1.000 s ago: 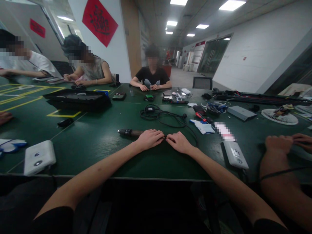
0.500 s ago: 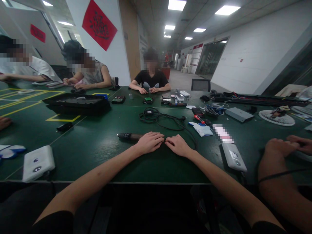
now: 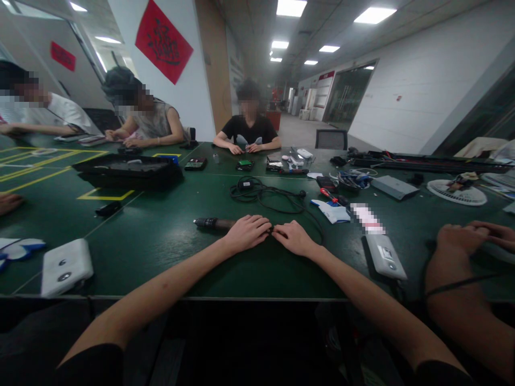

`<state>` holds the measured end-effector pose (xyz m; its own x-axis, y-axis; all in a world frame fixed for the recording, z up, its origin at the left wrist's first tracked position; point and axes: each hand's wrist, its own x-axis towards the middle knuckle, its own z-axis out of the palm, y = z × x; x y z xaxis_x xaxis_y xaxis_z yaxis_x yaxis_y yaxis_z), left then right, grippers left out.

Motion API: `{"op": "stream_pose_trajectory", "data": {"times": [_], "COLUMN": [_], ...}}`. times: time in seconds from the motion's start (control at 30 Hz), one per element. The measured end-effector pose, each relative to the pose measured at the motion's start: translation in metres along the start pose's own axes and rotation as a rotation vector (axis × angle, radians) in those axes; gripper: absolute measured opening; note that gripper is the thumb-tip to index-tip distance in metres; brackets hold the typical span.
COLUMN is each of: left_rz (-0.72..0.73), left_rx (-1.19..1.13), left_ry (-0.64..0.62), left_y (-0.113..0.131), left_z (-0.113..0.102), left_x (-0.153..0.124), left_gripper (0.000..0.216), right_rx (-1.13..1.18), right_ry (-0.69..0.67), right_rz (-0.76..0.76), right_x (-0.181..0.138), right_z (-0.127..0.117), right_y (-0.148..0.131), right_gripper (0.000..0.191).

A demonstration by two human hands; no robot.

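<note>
In the head view, a power drill (image 3: pixel 214 223) with a black chuck and brownish body lies on its side on the green table, its chuck pointing left. My left hand (image 3: pixel 248 234) is closed over the rear of the drill and hides most of it. Close beside it, the fingers of my right hand (image 3: pixel 295 238) pinch at a small dark piece by the drill's rear end. A black cable (image 3: pixel 265 194) lies coiled beyond my hands and curves round to run under my right hand. What exactly the right fingertips grip is mostly covered.
A black tray (image 3: pixel 129 170) stands at left, and white devices (image 3: pixel 67 268) (image 3: pixel 385 257) lie either side. A glove (image 3: pixel 336 213), a red screwdriver (image 3: pixel 328 196) and a grey box (image 3: pixel 394 187) lie at right. A co-worker's arms (image 3: pixel 456 268) rest close by at right; people sit across.
Both hands stay at the drill's rear end with hardly any movement. The view has shifted very slightly.
</note>
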<state>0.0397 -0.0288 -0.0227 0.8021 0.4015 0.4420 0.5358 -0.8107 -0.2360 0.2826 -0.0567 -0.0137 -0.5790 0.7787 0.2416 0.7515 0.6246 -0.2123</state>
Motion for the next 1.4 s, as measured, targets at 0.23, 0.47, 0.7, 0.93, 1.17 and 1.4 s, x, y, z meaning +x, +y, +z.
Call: {"op": "stream_pose_trajectory", "data": {"times": [0.23, 0.47, 0.7, 0.93, 1.17, 1.4], "left_rz": [-0.017, 0.0, -0.035, -0.012, -0.004, -0.002], "left_rx": [-0.025, -0.021, 0.002, -0.008, -0.01, -0.037], "left_ry": [-0.001, -0.002, 0.022, 0.012, -0.002, -0.008], "left_y": [-0.0008, -0.0001, 0.0008, -0.002, -0.0022, -0.0013], "left_z": [-0.0006, -0.0015, -0.0003, 0.0007, 0.0002, -0.0019], "left_x": [0.0002, 0.0004, -0.0001, -0.0011, -0.0012, -0.0007], "left_gripper": [0.028, 0.025, 0.024, 0.024, 0.023, 0.024], "right_rx": [0.004, -0.004, -0.01, -0.01, -0.005, 0.005], "right_ry": [0.004, -0.002, -0.012, -0.018, -0.005, 0.005], "right_rz": [-0.015, -0.003, 0.0, 0.001, -0.011, -0.01], "right_x": [0.0002, 0.0, -0.0002, 0.0005, 0.0003, 0.0001], "right_z": [0.0017, 0.0007, -0.001, -0.0007, -0.0009, 0.0001], "right_y": [0.0021, 0.0017, 0.0002, 0.0007, 0.0012, 0.0018], "right_gripper": [0.025, 0.025, 0.027, 0.027, 0.026, 0.026]}}
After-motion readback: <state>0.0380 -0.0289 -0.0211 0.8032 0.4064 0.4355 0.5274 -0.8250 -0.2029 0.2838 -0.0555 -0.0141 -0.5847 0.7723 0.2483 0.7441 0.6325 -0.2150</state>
